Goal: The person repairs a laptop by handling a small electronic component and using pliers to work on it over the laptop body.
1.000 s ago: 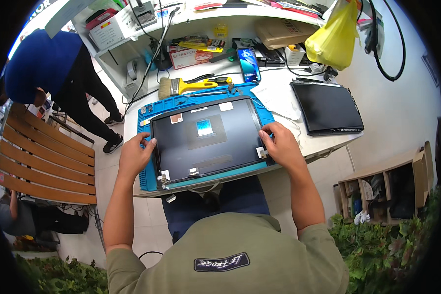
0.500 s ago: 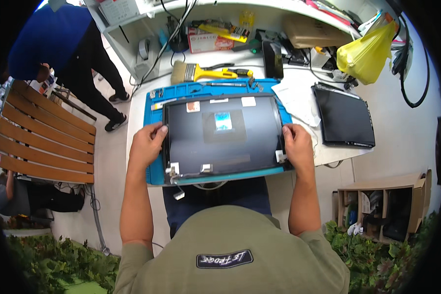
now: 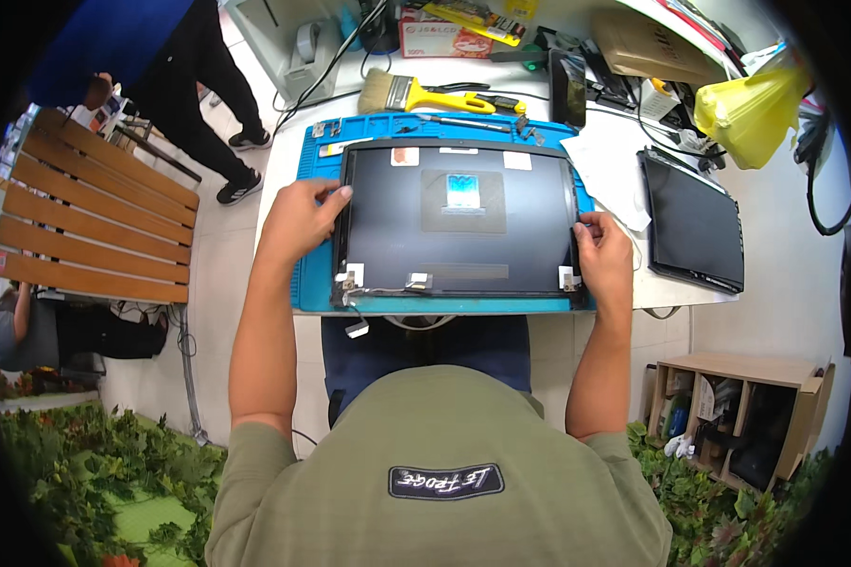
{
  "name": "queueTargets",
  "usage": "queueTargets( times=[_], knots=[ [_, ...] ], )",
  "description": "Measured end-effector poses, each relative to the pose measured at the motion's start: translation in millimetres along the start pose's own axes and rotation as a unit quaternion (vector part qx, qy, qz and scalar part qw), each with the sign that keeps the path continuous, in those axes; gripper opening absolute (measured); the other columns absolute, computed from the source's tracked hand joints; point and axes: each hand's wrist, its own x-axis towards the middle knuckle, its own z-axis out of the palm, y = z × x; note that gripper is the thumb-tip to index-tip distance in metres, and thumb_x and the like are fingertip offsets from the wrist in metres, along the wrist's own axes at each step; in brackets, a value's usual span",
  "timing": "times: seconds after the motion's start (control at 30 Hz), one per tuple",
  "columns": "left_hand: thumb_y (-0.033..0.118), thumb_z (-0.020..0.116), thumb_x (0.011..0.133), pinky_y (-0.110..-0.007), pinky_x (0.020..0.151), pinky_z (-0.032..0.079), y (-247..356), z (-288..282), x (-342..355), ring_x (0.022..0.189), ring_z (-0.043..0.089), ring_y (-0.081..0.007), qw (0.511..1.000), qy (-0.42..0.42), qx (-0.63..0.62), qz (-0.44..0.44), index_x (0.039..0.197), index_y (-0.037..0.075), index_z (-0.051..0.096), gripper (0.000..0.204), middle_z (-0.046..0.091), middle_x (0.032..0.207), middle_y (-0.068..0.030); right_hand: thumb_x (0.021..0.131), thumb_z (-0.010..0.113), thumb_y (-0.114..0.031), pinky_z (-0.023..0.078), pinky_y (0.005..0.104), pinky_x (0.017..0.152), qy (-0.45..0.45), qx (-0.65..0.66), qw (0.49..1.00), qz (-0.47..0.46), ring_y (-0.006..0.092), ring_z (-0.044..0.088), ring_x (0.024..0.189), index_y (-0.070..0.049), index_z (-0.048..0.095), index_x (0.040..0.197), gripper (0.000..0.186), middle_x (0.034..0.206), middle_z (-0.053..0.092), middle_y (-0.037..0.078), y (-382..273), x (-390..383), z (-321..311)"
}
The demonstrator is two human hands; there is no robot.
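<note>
Two edges of the panel [image 3: 397, 231] are pinched, by left hand [image 3: 301, 219] and right hand [image 3: 606, 265]; it's on the mat [image 3: 314, 279], cable end [image 3: 357, 330] unattached.

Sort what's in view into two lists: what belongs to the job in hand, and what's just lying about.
Likely in use:
- dark panel, with the left hand and right hand at its sides
- blue mat beneath

Apparently lying about:
- yellow-handled brush
- phone
- white paper
- yellow bag
</note>
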Motion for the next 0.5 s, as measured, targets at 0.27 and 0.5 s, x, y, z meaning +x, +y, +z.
queueTargets(
  times=[0.27, 0.5],
  knots=[
    [0.035, 0.077, 0.103, -0.031, 0.057, 0.059, -5, -7, -1, 0.061, 0.071, -0.016, 0.999, -0.037, -0.035, -0.004, 0.13, -0.01, 0.073, 0.053, 0.074, 0.083, -0.0123, 0.099, 0.073, -0.008, 0.056, 0.0351, 0.072, -0.015, 0.059, 0.998, -0.001, 0.0192, 0.068, 0.073, 0.006, 0.076, 0.114, 0.021, 0.085, 0.076, 0.014, 13, 3, 3],
    [0.032, 0.078, 0.102, -0.03, 0.055, 0.059, -10, -8, 5, 0.059, 0.072, -0.0165, 0.993, -0.075, -0.088, -0.023, 0.128, -0.012, 0.072, 0.051, 0.072, 0.077, -0.0102, 0.099, 0.072, -0.008, 0.056, 0.0357, 0.071, 0.015, 0.07, 0.997, -0.021, 0.0203, 0.069, 0.071, 0.006, 0.076, 0.115, 0.021, 0.084, 0.076, 0.014, 18, 1, 4]
  ],
)
